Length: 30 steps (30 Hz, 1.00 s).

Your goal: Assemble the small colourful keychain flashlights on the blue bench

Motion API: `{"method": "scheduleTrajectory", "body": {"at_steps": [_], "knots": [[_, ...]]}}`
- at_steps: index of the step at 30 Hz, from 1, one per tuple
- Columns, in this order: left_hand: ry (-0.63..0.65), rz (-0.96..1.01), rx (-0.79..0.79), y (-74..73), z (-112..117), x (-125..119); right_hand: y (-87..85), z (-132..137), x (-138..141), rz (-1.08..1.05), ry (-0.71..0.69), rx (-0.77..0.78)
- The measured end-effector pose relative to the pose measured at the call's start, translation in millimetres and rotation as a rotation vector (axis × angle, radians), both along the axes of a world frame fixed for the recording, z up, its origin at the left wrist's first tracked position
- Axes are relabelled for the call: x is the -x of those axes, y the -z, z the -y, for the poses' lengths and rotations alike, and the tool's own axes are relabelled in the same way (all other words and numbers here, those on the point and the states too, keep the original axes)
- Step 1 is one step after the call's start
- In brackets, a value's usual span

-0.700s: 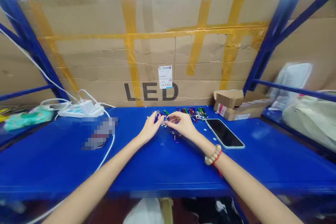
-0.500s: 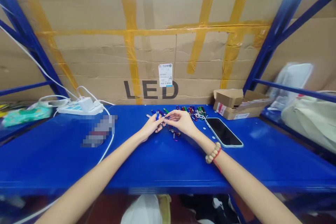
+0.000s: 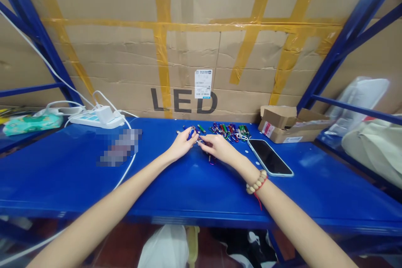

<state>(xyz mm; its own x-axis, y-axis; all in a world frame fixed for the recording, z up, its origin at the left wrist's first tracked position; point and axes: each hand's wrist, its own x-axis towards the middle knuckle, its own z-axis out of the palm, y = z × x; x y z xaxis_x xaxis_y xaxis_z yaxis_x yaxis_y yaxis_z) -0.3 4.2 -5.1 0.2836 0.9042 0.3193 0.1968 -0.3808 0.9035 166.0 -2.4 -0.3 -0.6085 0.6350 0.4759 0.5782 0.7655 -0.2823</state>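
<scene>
A taped cardboard sheet (image 3: 125, 63) printed "LED" stands behind your blue counter (image 3: 194, 188). Your left hand (image 3: 182, 144) is closed, thumb and fingers around a small blue piece (image 3: 190, 133), over the middle of the counter, nearer its back edge. Your right hand (image 3: 220, 147) is curled beside it, fingertips drawn together; you can't tell whether they grip anything. Coloured metal pieces (image 3: 230, 130) lie beyond your right hand, by the back edge. A phone (image 3: 270, 157) lies to their right, with an open carton (image 3: 278, 127) near the back right corner.
</scene>
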Motion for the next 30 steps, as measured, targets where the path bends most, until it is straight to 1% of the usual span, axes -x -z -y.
{"method": "scheduleTrajectory", "body": {"at_steps": [3,6,10,15,19,23,27,30], "knots": [[0.018,-0.074,-0.06,0.7,-1.3,1.2,2.2,-0.6,-1.0,0.015,-0.01,-0.036],[0.022,-0.13,-0.119,-0.2,-1.4,2.2,2.8,-0.2,-1.1,0.025,0.012,-0.085],[-0.035,-0.241,-0.223,-4.6,0.9,3.4,1.5,0.9,0.7,0.046,0.054,-0.13],[-0.094,-0.348,-0.276,-8.7,2.6,5.6,1.8,0.4,2.8,0.042,0.089,-0.165],[-0.064,-0.367,-0.283,-6.5,0.5,6.3,4.1,-0.1,4.1,0.009,0.085,-0.183],[-0.059,-0.361,-0.281,-5.6,0.9,4.5,6.0,-0.1,6.0,0.003,0.127,-0.19],[-0.105,-0.343,-0.298,-10.0,6.1,3.5,3.7,-1.5,3.6,-0.044,0.16,-0.204],[-0.148,-0.317,-0.283,-11.8,8.4,4.0,-0.5,-1.9,-0.1,-0.154,0.197,-0.235]]}}
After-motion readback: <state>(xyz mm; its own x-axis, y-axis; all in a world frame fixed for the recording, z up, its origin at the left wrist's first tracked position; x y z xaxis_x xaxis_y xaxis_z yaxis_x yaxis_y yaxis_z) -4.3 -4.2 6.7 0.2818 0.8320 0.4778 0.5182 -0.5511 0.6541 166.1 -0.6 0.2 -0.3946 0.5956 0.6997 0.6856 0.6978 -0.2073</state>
